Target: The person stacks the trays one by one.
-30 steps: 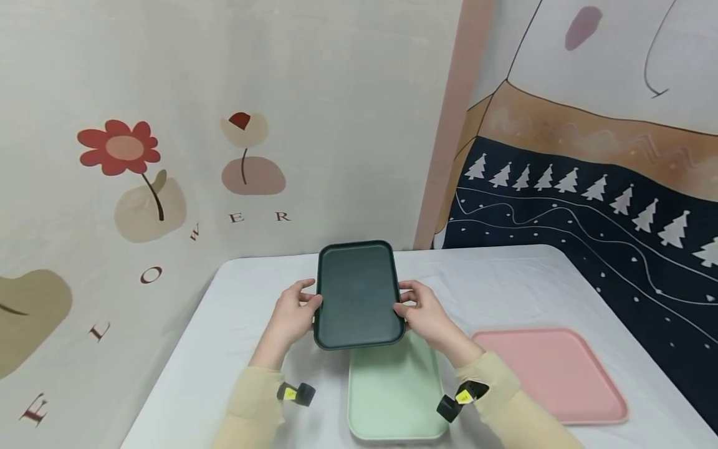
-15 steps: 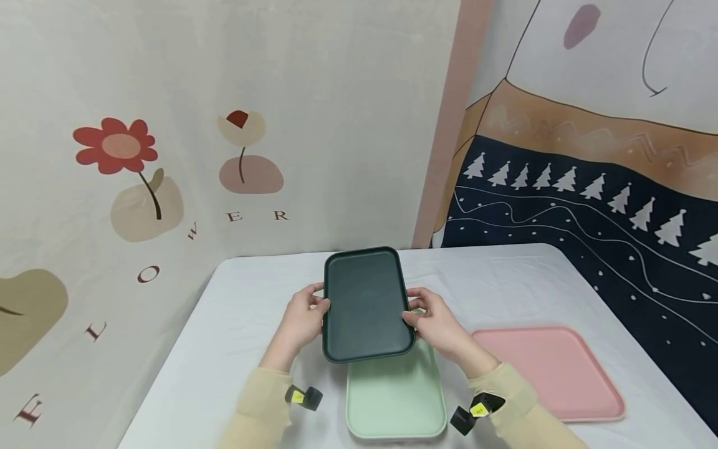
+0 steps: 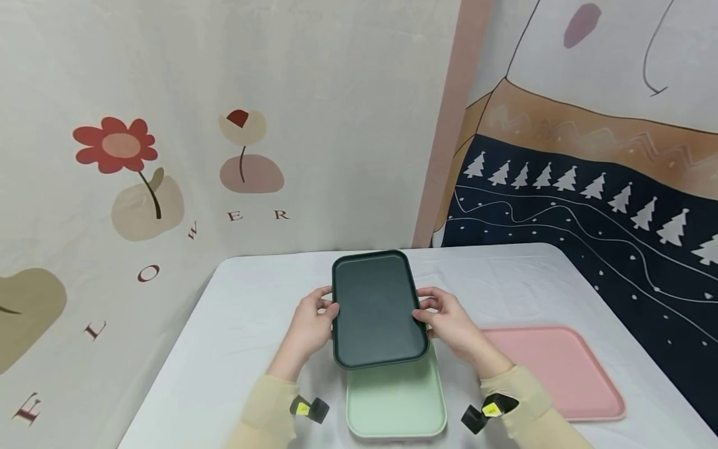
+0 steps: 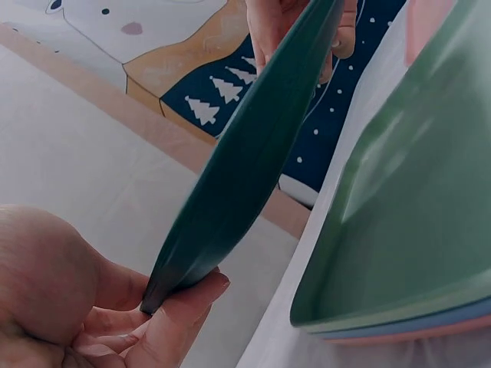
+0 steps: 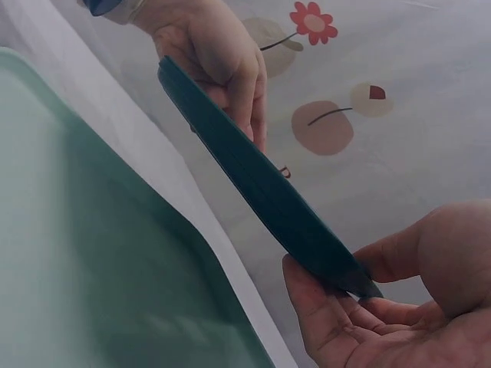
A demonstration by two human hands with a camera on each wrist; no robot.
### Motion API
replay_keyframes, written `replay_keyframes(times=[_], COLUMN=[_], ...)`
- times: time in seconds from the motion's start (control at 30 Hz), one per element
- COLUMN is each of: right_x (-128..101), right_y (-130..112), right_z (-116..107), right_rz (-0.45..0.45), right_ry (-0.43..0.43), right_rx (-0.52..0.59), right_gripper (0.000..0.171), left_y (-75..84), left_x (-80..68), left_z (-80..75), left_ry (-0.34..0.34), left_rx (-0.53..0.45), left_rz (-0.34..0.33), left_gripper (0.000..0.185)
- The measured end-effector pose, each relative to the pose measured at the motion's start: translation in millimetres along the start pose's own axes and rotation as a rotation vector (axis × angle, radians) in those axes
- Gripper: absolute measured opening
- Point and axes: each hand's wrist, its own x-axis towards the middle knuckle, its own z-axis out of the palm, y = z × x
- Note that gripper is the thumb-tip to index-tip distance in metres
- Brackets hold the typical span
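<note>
A dark green rectangular tray (image 3: 380, 312) is held up in both hands, slightly tilted, above a light green tray (image 3: 396, 402). My left hand (image 3: 311, 324) pinches its left edge, thumb on top and fingers beneath. At the opposite edge my right hand (image 3: 450, 321) grips the same way. The wrist views show the dark tray edge-on, apart from the light green one. Under the light green tray, the left wrist view reveals blue (image 4: 430, 330) and pink (image 4: 460, 331) rims stacked. The far part of the light green tray is hidden in the head view.
A larger pink tray (image 3: 561, 374) lies on the white-covered table (image 3: 224, 349) to the right, partly behind my right forearm. A patterned cloth wall (image 3: 336, 125) stands behind and beside the table. Small black cameras sit on both wrists.
Both hands have carried the dark green tray to the right and a little nearer to me, turning it slightly. The light green and pink trays stay in place.
</note>
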Motion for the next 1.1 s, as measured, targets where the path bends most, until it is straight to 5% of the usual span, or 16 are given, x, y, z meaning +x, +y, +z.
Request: replay_keyframes(times=[0.57, 1.1], right_x=[-21.1, -39.9], right_y=[11.9, 26.6], right_z=[-19.6, -21.2], right_rz=[0.022, 0.052], right_ry=[-0.033, -0.111], right_rx=[-0.028, -0.022], right_gripper=[0.051, 0.060], left_y=[-2.0, -10.6], left_x=[-15.0, -24.4], left_z=[15.7, 22.5], left_ry=[-0.099, -0.167], left_rx=[-0.028, 0.060], left_rz=[-0.006, -0.030], left_gripper=[0.048, 0.048])
